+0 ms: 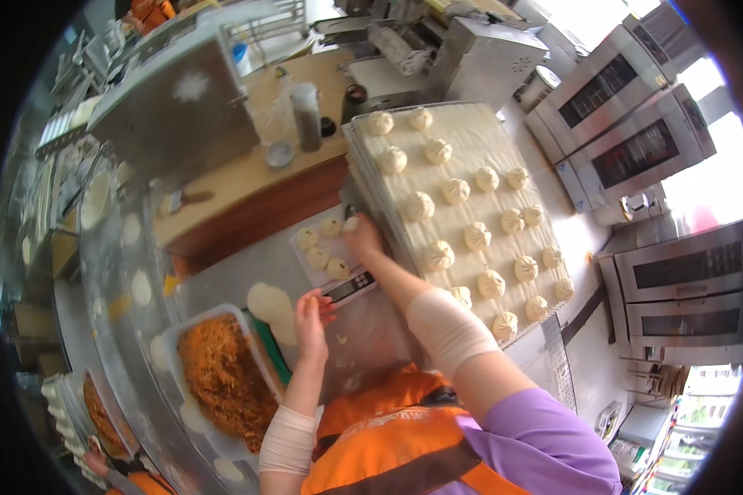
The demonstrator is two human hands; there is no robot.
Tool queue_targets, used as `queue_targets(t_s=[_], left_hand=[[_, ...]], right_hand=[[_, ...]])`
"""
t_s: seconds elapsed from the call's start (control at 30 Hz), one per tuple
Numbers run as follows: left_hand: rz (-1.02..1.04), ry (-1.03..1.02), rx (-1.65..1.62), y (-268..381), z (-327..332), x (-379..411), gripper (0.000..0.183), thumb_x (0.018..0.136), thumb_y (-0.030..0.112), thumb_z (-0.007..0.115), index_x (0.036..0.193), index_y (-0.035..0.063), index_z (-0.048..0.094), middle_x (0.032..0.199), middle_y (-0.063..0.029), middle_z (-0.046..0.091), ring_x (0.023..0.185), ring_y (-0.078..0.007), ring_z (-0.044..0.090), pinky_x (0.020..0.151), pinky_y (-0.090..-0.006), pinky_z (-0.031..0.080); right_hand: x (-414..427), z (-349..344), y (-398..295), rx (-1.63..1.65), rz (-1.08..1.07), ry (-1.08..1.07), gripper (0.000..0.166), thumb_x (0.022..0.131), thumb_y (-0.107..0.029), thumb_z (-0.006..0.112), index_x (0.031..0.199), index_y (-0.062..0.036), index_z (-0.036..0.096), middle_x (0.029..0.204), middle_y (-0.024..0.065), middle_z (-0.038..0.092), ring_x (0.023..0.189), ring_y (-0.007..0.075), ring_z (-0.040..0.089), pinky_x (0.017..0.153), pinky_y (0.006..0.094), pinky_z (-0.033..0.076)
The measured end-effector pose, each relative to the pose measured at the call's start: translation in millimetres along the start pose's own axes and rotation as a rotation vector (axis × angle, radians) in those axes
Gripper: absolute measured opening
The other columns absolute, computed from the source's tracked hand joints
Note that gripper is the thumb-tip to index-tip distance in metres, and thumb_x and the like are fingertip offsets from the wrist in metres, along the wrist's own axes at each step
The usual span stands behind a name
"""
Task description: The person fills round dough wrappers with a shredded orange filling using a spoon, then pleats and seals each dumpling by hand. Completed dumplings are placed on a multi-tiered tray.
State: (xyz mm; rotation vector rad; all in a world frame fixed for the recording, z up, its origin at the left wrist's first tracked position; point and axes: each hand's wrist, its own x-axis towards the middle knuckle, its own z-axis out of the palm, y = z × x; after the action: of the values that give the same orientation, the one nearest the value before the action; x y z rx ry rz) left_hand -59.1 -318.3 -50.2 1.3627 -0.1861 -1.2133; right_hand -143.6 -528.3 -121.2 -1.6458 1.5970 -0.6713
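My right hand (365, 241) reaches to the far right edge of a white plate on a kitchen scale, with its fingers around a small pleated bun (350, 224). Several more filled buns (317, 258) sit on that plate. Nearer to me is the digital scale's (351, 288) dark display with buttons. My left hand (311, 322) hovers by the display, fingers loosely curled and apart, with nothing seen in it. Beside it, flat dough wrappers (272, 306) lie overlapping on the metal worktop (371, 334). A clear plastic tub of orange-brown shredded filling (223, 371) stands left of my forearm.
On my right, a stacked tray (464, 154) bears rows of pleated buns. A wooden board (223, 192) behind the worktop holds a tall container (306, 117) and a dark bottle (355, 102). Steel ovens (619, 130) line the right wall. Another person's hand (97, 463) shows at lower left.
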Motion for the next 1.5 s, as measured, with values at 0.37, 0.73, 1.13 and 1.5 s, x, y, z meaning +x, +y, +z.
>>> queue_targets(t_s=[0.37, 0.73, 1.13, 1.5], left_hand=[[0.028, 0.021, -0.016, 20, -13, 40, 0.026, 0.103, 0.027, 0.044, 0.120, 0.0094, 0.052, 0.099, -0.0029, 0.061, 0.085, -0.0130, 0.060, 0.072, -0.0270, 0.048], [-0.027, 0.089, 0.030, 1, -19, 56, 0.025, 0.103, 0.024, 0.042, 0.121, 0.0086, 0.053, 0.098, -0.0040, 0.062, 0.085, -0.0137, 0.061, 0.069, -0.0266, 0.049], [-0.043, 0.171, 0.038, 4, -21, 75, 0.024, 0.103, 0.022, 0.043, 0.119, 0.0073, 0.054, 0.097, -0.0047, 0.064, 0.082, -0.0121, 0.061, 0.069, -0.0261, 0.049], [0.128, 0.237, 0.278, -1, -29, 109, 0.024, 0.101, 0.019, 0.048, 0.121, 0.0072, 0.054, 0.108, -0.0036, 0.061, 0.089, -0.0117, 0.062, 0.072, -0.0263, 0.049]], right_hand=[[105, -260, -99, -0.014, -0.484, 0.269, 0.050, 0.075, -0.012, 0.075, 0.123, -0.0117, 0.061, 0.101, 0.0129, 0.066, 0.083, 0.0222, 0.065, 0.073, 0.0359, 0.053], [187, -309, -33, -0.680, -0.170, -0.218, 0.069, 0.074, -0.024, 0.078, 0.136, -0.0178, 0.050, 0.134, 0.0084, 0.053, 0.123, 0.0301, 0.051, 0.100, 0.0427, 0.045], [199, -324, -21, -0.587, -0.478, -0.330, 0.059, 0.066, -0.002, 0.078, 0.123, -0.0102, 0.061, 0.121, 0.0123, 0.059, 0.107, 0.0328, 0.059, 0.092, 0.0397, 0.049], [111, -228, -155, -0.377, -0.619, -0.475, 0.064, 0.079, -0.015, 0.074, 0.138, -0.0114, 0.048, 0.132, 0.0132, 0.055, 0.116, 0.0339, 0.056, 0.098, 0.0431, 0.046]])
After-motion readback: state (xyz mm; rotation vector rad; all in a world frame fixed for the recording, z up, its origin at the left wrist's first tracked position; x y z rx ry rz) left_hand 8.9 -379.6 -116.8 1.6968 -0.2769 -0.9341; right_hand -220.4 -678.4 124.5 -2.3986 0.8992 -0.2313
